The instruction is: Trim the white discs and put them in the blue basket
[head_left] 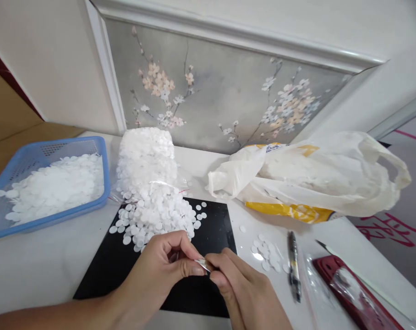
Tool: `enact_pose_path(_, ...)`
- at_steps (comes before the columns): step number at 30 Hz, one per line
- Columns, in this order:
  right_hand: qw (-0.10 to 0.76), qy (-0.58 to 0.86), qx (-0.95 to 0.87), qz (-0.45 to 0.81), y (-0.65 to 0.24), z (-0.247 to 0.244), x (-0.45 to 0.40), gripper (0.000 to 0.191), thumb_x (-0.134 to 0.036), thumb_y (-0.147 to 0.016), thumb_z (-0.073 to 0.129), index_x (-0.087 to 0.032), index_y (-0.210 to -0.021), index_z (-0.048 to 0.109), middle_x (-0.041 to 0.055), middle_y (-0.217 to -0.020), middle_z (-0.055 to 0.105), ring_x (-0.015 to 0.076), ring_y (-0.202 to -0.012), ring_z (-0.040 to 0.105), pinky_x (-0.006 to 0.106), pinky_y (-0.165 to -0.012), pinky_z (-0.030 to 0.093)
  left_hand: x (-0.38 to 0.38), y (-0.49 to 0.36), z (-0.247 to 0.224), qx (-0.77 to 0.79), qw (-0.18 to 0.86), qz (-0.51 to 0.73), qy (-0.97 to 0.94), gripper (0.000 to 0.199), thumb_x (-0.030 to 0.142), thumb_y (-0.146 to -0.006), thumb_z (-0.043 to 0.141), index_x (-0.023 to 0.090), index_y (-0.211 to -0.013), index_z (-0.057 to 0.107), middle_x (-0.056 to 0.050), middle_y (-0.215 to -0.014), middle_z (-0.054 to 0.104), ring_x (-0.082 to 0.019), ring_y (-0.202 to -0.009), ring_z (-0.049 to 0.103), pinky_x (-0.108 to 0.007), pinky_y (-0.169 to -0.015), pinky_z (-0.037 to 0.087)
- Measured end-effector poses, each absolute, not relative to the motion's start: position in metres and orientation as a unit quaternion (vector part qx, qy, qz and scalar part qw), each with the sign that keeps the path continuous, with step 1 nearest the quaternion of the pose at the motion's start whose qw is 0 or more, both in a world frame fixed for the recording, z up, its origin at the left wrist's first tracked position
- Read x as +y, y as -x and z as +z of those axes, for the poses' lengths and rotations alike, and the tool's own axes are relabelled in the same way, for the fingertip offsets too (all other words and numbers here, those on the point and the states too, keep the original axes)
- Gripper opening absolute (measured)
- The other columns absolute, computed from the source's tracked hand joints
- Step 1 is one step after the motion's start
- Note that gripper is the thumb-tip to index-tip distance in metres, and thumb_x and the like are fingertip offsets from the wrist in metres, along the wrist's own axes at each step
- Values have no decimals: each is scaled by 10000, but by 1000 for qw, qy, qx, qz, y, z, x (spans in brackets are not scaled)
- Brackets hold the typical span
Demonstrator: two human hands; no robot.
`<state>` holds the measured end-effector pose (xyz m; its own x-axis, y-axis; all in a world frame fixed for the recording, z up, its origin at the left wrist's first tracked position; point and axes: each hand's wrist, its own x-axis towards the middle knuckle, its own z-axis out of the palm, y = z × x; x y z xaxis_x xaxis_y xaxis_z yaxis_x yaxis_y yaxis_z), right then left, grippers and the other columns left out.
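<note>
My left hand (166,261) pinches a small white disc (201,261) between thumb and forefinger, over the black mat (197,293). Close beside it, my right hand (242,284) is closed on a small metal tool (208,266), whose tip meets the disc; most of the tool is hidden by the fingers. Behind my hands, a heap of white discs (160,211) spills from a clear plastic bag (146,156) onto the mat.
At the left stands a blue basket (106,174) of white discs. To the right are a white and yellow plastic bag (318,178), scattered discs (268,252), a pen (293,266) and a red case (352,293). A floral panel (211,91) rises behind.
</note>
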<state>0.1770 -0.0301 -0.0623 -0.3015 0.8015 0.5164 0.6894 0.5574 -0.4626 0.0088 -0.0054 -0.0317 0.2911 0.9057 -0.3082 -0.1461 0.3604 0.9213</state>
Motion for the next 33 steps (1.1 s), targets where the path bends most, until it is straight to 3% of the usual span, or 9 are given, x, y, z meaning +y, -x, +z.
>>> enact_pose_path(25, 350, 455, -818, -9, -179, -55, -28, 419, -312, -1043, 214, -215, -817, 554, -18, -593, 546, 119, -436, 545, 221, -373, 347, -4, -6, -29, 447, 693, 365, -433, 144, 156, -663, 742, 169, -588, 620, 43, -601, 628, -94, -609, 524, -202, -608, 393)
enact_pose_path(33, 278, 467, -834, 92, -189, -39, -31, 328, -290, -1036, 238, -223, -930, 541, -1, -712, 603, 132, -554, 611, 210, -480, 450, -3, -5, -32, 462, 670, 356, -459, 146, 179, -651, 752, 172, -595, 617, 48, -599, 590, -101, -622, 495, -215, -613, 371)
